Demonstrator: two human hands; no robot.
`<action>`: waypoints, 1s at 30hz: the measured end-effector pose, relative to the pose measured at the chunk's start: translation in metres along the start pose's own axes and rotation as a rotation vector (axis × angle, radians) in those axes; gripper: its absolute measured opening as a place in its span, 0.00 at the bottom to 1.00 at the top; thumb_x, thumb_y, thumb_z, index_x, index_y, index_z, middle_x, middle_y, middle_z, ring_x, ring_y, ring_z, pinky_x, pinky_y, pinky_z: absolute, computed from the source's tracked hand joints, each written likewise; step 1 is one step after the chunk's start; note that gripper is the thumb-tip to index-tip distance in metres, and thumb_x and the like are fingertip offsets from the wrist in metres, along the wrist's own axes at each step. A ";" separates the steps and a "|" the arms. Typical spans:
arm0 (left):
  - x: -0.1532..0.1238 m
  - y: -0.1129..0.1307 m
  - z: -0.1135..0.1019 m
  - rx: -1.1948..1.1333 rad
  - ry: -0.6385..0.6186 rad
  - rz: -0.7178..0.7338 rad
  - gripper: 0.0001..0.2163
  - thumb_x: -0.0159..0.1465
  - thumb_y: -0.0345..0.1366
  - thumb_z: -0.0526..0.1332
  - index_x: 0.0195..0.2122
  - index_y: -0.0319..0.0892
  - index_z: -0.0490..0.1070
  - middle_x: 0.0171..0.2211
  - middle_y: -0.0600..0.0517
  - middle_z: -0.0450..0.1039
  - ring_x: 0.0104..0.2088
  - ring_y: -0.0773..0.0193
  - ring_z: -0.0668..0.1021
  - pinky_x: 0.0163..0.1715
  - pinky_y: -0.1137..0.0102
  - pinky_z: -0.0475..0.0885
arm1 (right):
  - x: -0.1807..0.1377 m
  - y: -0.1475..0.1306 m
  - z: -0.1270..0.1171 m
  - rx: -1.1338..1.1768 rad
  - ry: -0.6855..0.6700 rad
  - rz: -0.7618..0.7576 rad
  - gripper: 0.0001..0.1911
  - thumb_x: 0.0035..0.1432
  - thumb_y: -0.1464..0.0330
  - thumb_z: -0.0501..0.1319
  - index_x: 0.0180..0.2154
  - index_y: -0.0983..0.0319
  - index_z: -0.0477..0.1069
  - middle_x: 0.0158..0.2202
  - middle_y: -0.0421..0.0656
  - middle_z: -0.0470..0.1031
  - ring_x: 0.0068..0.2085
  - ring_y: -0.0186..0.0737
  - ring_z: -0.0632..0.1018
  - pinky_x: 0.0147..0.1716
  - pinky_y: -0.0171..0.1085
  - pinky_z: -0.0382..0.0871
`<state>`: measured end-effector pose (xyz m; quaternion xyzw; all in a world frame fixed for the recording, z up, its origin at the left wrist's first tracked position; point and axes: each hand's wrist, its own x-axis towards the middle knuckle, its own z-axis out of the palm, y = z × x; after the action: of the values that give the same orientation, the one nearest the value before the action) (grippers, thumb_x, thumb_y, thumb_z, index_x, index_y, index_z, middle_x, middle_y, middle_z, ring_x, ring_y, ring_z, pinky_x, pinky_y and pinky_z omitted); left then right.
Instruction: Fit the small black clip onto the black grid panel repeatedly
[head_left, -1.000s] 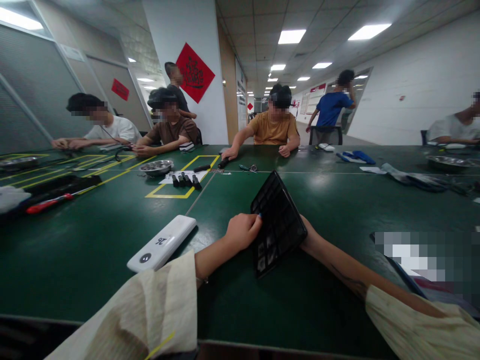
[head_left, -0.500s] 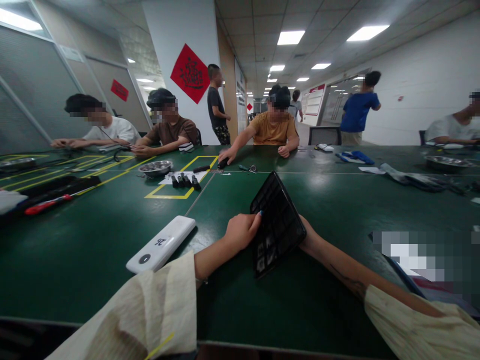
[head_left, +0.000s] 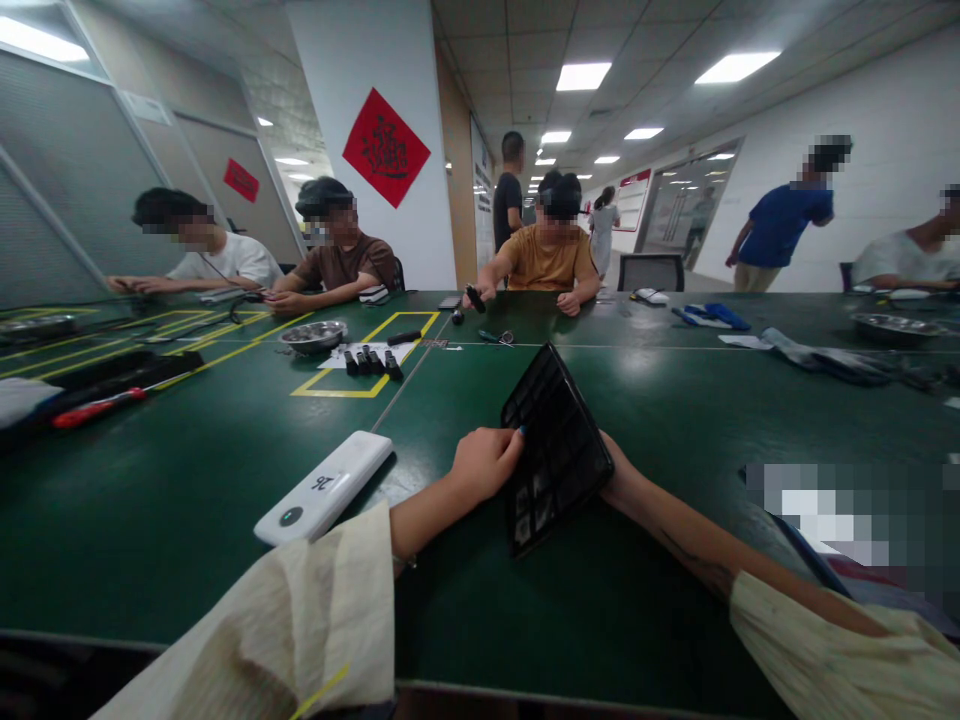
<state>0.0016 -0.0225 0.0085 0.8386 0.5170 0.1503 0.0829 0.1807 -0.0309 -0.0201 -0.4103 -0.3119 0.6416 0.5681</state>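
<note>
A black tray with small compartments (head_left: 555, 440) stands tilted on its near edge on the green table (head_left: 187, 480), in front of me. My left hand (head_left: 484, 462) is curled against its left edge, fingers closed on the rim. My right hand (head_left: 616, 478) is behind the tray's right side, mostly hidden; only the wrist and the heel of the hand show. A white power bank (head_left: 322, 487) lies flat to the left of my left forearm.
A red-handled screwdriver (head_left: 97, 407) lies at the far left. A metal bowl (head_left: 312, 334) and several small black parts (head_left: 371, 361) sit in a yellow-taped square. Several people sit across the table; the one in the orange shirt (head_left: 547, 258) holds up a black part. Others walk behind.
My hands and the tray have stayed put. The person in orange has lifted a black part off the table. The people walking in the background have moved to the right.
</note>
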 end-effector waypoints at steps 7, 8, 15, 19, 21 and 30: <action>-0.001 0.001 -0.001 0.008 -0.007 -0.011 0.23 0.65 0.44 0.40 0.26 0.40 0.70 0.23 0.49 0.70 0.25 0.63 0.71 0.23 0.72 0.52 | 0.002 0.001 -0.002 -0.002 -0.003 0.010 0.08 0.41 0.66 0.59 0.26 0.60 0.73 0.25 0.40 0.75 0.31 0.40 0.75 0.34 0.37 0.68; -0.001 0.001 -0.001 0.007 -0.004 -0.007 0.22 0.65 0.44 0.40 0.25 0.41 0.70 0.23 0.49 0.70 0.25 0.63 0.71 0.23 0.72 0.52 | 0.001 0.000 -0.002 -0.004 -0.004 0.011 0.08 0.41 0.66 0.59 0.27 0.60 0.73 0.25 0.40 0.76 0.31 0.40 0.75 0.34 0.37 0.68; -0.001 0.002 -0.001 -0.019 0.008 -0.031 0.27 0.66 0.46 0.36 0.23 0.40 0.69 0.21 0.49 0.67 0.23 0.64 0.70 0.23 0.71 0.52 | -0.001 -0.001 -0.001 -0.009 -0.001 0.008 0.08 0.41 0.67 0.59 0.27 0.61 0.74 0.28 0.41 0.77 0.32 0.40 0.76 0.32 0.36 0.69; -0.001 0.001 -0.001 -0.024 0.008 -0.016 0.26 0.66 0.45 0.37 0.24 0.40 0.69 0.21 0.50 0.67 0.23 0.64 0.70 0.23 0.71 0.52 | -0.003 -0.002 0.001 -0.004 0.010 0.005 0.08 0.41 0.67 0.59 0.26 0.61 0.74 0.28 0.41 0.77 0.32 0.40 0.76 0.33 0.36 0.69; -0.001 0.001 -0.001 -0.018 0.011 -0.008 0.24 0.66 0.44 0.39 0.24 0.40 0.69 0.21 0.50 0.68 0.24 0.64 0.70 0.23 0.71 0.52 | -0.003 -0.003 0.002 -0.002 0.013 0.003 0.08 0.40 0.67 0.59 0.26 0.61 0.74 0.27 0.41 0.77 0.31 0.39 0.76 0.34 0.36 0.69; -0.001 0.001 -0.001 0.010 0.008 -0.015 0.25 0.66 0.45 0.38 0.25 0.40 0.70 0.23 0.49 0.70 0.26 0.63 0.71 0.23 0.71 0.52 | -0.007 -0.006 0.006 -0.012 0.008 0.006 0.07 0.39 0.68 0.59 0.25 0.61 0.73 0.25 0.40 0.76 0.29 0.38 0.75 0.32 0.35 0.69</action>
<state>0.0022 -0.0238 0.0094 0.8346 0.5242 0.1504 0.0775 0.1786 -0.0368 -0.0113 -0.4171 -0.3123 0.6399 0.5648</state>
